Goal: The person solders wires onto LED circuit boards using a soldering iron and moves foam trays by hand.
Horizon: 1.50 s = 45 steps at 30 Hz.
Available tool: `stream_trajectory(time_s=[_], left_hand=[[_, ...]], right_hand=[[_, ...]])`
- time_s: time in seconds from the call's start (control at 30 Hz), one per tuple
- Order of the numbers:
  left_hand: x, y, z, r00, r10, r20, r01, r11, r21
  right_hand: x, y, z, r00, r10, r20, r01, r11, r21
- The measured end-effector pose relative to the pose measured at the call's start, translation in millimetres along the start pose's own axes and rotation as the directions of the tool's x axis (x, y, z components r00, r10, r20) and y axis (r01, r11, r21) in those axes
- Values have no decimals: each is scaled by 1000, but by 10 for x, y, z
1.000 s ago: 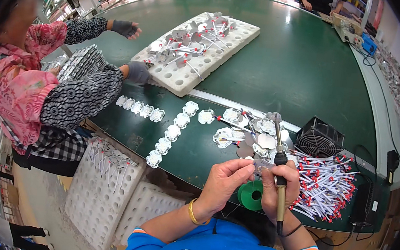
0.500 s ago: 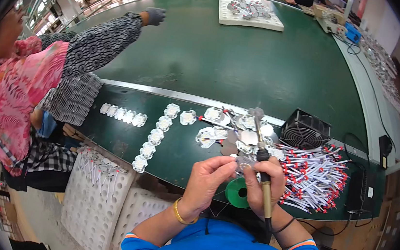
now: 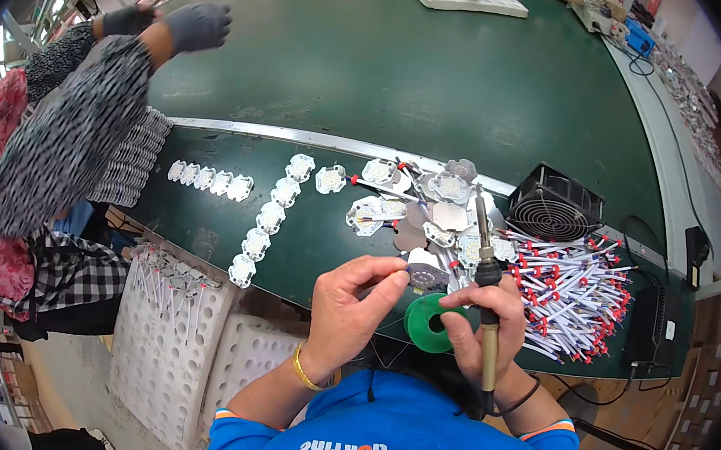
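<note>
My left hand [image 3: 350,305] pinches the edge of a round grey lamp board [image 3: 428,277] between thumb and fingertips. My right hand [image 3: 495,323] is wrapped round the handle of a soldering iron [image 3: 489,360], whose metal tip points up and away from me. The right thumb is apart from the board. Just below the board, between my hands, stands a green spool [image 3: 422,323] of thin wire. Beyond my fingers lies a loose heap of white and grey lamp boards [image 3: 449,215], some with wires attached.
To the right lie a pile of white wires with red ends [image 3: 563,303] and a black fan [image 3: 551,206]. Rows of boards [image 3: 270,216] line the bench's left part. A co-worker's gloved hand [image 3: 198,28] reaches over the green table. Foam trays [image 3: 158,353] stand at lower left.
My right thumb and fingers have come off the board, which has moved slightly away from me in my left hand. The co-worker's arm has drawn back to the left. My view has shifted slightly.
</note>
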State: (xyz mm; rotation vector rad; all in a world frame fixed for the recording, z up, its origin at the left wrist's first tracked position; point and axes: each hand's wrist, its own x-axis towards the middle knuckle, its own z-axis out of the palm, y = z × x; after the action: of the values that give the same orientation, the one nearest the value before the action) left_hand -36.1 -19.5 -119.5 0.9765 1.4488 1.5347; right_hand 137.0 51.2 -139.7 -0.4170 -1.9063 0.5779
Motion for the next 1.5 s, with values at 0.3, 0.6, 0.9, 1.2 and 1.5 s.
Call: stream_trajectory(time_s=[0.3,0.6,0.9,1.2,1.5], left_hand=[[-23,39,20,998,16,53,-18,1000,25],[-18,33,32,998,-20,64,20,1000,-4],[8,41,60,993,-44,114,43,999,5],[39,41,27,971,-171,168,191,976,-109],[1,31,35,977,-165,134,186,970,-159]], right_hand=[[-109,-24,-62,1000,-10,-16,11,999,36],[-64,-35,-114,1000,-20,21,21,999,-25],[242,29,102,999,26,-24,-25,999,37],[199,46,218,994,30,-109,-24,998,54],[206,2,249,986,108,-129,-95,990,101]])
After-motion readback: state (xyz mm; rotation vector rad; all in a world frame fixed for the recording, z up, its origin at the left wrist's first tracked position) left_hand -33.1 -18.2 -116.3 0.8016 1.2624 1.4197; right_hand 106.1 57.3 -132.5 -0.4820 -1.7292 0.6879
